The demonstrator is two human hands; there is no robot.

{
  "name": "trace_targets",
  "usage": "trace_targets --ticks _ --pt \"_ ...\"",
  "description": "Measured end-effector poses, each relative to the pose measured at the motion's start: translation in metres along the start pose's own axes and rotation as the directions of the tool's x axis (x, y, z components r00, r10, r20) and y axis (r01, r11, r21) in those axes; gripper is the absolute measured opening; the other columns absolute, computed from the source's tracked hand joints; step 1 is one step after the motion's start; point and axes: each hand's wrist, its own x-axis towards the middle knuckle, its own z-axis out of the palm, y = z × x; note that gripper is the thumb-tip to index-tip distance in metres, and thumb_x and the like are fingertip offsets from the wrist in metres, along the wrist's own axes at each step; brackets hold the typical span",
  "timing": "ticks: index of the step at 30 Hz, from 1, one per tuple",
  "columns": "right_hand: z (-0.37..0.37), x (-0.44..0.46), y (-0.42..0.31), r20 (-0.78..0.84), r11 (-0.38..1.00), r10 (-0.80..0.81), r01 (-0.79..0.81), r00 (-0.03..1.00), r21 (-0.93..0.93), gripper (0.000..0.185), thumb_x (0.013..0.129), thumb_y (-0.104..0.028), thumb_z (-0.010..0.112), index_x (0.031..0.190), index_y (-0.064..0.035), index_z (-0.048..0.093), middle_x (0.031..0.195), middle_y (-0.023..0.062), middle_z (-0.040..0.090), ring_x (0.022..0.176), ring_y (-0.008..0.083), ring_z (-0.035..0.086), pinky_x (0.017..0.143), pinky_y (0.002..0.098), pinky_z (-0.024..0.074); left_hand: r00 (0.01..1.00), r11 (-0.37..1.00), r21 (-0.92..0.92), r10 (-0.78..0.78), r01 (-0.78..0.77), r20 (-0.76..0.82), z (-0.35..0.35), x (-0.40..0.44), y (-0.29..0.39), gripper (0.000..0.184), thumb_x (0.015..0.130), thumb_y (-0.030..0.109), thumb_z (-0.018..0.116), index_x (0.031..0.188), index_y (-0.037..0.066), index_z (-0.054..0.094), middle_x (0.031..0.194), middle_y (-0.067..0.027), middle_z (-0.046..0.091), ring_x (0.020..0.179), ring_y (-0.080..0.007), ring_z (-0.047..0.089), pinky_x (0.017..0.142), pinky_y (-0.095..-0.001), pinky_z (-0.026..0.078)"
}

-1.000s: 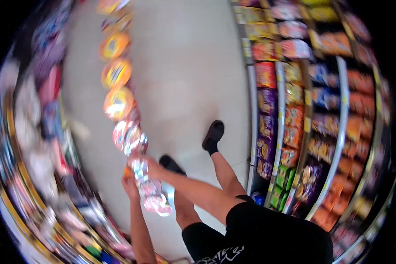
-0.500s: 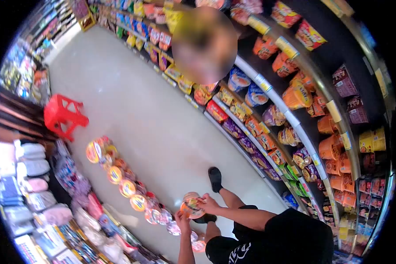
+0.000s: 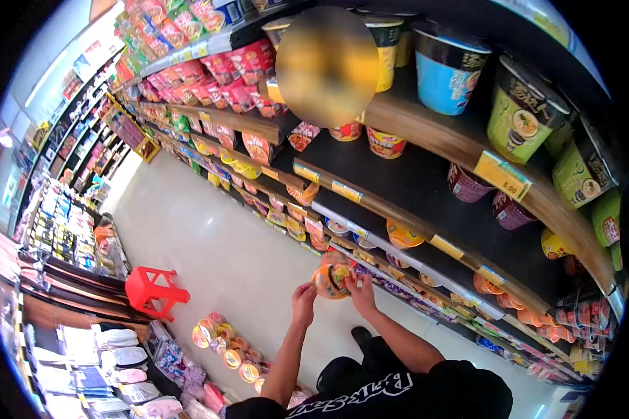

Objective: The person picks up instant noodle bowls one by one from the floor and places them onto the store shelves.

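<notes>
An orange noodle cup (image 3: 333,277) is held up in front of me, its printed round face toward the camera. My left hand (image 3: 304,303) has its fingers closed at the cup's left edge. On the right side, my right hand (image 3: 361,292) grips the same cup with bent fingers. Below and to the left, a row of stacked noodle cups (image 3: 232,358) stands on the floor. Shelves with more cups, among them a blue cup (image 3: 449,73) and a green cup (image 3: 521,115), rise beyond my hands.
A red plastic stool (image 3: 154,291) lies tipped on the grey floor (image 3: 189,209) at the left. Folded textiles (image 3: 122,356) fill a low display at the lower left. Wooden shelf edges with price tags (image 3: 503,174) run along the right. A blurred circle covers part of the upper shelf.
The view has swung up toward the shelves. The cup, lifted from the floor row's area, is now raised before the shelves between both hands. The floor row appears lower in view.
</notes>
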Motion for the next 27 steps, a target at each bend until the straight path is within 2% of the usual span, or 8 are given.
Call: trace_targets --ticks 6,10,12,16,17,20,26,27 --pt "-0.011 0.074 -0.021 -0.085 0.921 0.110 -0.069 0.990 0.384 0.026 0.086 -0.019 0.059 0.097 -0.0091 0.038 0.091 0.0031 0.045 0.083 0.0124 0.048 0.062 0.0289 0.0461 0.972 0.992 0.023 0.117 -0.124 0.204 0.087 0.060 0.042 0.021 0.084 0.005 0.053 0.104 0.001 0.054 0.097 -0.0050 0.056 0.089 -0.0139 0.053 0.080 -0.0263 0.044" --pt "-0.009 0.111 -0.025 -0.230 0.983 -0.173 0.181 0.958 0.016 0.028 0.088 -0.020 0.057 0.099 -0.0082 0.034 0.095 0.0047 0.044 0.084 0.0128 0.048 0.060 0.0266 0.0489 0.962 0.988 0.098 0.087 -0.116 0.260 0.119 0.090 0.059 0.023 0.083 0.003 0.052 0.106 0.005 0.054 0.099 -0.0019 0.056 0.089 -0.0138 0.054 0.078 -0.0275 0.046" --pt "0.001 0.127 -0.013 -0.248 0.988 -0.092 0.119 0.964 0.097 0.025 0.090 -0.019 0.055 0.099 -0.0082 0.034 0.096 0.0056 0.044 0.085 0.0124 0.049 0.062 0.0272 0.0527 0.921 0.983 0.117 0.090 -0.144 0.379 0.125 0.111 0.066 0.025 0.083 0.005 0.052 0.108 0.008 0.054 0.101 -0.0016 0.054 0.094 -0.0145 0.053 0.078 -0.0288 0.046" --pt "0.007 0.151 -0.031 -0.244 0.945 0.071 0.013 0.967 0.327 0.019 0.091 -0.015 0.052 0.096 -0.0081 0.035 0.087 0.0055 0.048 0.075 0.0128 0.053 0.061 0.0334 0.0560 0.933 0.990 0.111 0.039 -0.084 0.359 0.139 0.146 0.075 0.034 0.083 0.005 0.052 0.117 0.008 0.052 0.104 -0.0023 0.054 0.087 -0.0125 0.052 0.075 -0.0271 0.045" --pt "0.006 0.153 -0.044 -0.212 0.910 0.140 -0.041 0.967 0.414 0.019 0.091 -0.015 0.052 0.096 -0.0080 0.035 0.085 0.0052 0.049 0.072 0.0132 0.054 0.060 0.0338 0.0561 0.913 0.991 0.075 0.069 -0.108 0.402 0.140 0.158 0.075 0.038 0.083 0.002 0.050 0.120 0.005 0.050 0.092 -0.0031 0.058 0.075 -0.0100 0.053 0.065 -0.0238 0.043" --pt "0.009 0.168 -0.064 -0.195 0.859 0.244 -0.118 0.950 0.498 0.016 0.091 -0.013 0.051 0.094 -0.0079 0.035 0.076 0.0059 0.051 0.067 0.0171 0.059 0.059 0.0358 0.0569 0.915 0.993 0.108 0.005 -0.053 0.403 0.146 0.182 0.078 0.040 0.082 0.000 0.049 0.121 0.003 0.049 0.092 -0.0029 0.057 0.075 -0.0090 0.051 0.065 -0.0240 0.042" --pt "0.001 0.183 -0.081 0.026 0.646 0.510 -0.403 0.860 0.649 0.016 0.089 -0.016 0.050 0.102 -0.0081 0.044 0.079 0.0090 0.055 0.075 0.0242 0.062 0.063 0.0351 0.0566 0.849 0.998 0.061 -0.009 -0.027 0.528 0.155 0.203 0.079 0.038 0.084 0.003 0.050 0.122 0.003 0.047 0.109 -0.0045 0.055 0.097 -0.0131 0.054 0.082 -0.0266 0.045" --pt "0.000 0.186 -0.078 0.055 0.621 0.503 -0.405 0.863 0.671 0.014 0.089 -0.017 0.050 0.097 -0.0058 0.047 0.082 0.0095 0.055 0.083 0.0232 0.061 0.073 0.0360 0.0554 0.850 0.999 0.039 -0.013 -0.008 0.526 0.156 0.204 0.078 0.038 0.084 0.006 0.051 0.121 0.004 0.047 0.113 -0.0054 0.054 0.096 -0.0137 0.054 0.082 -0.0274 0.045"
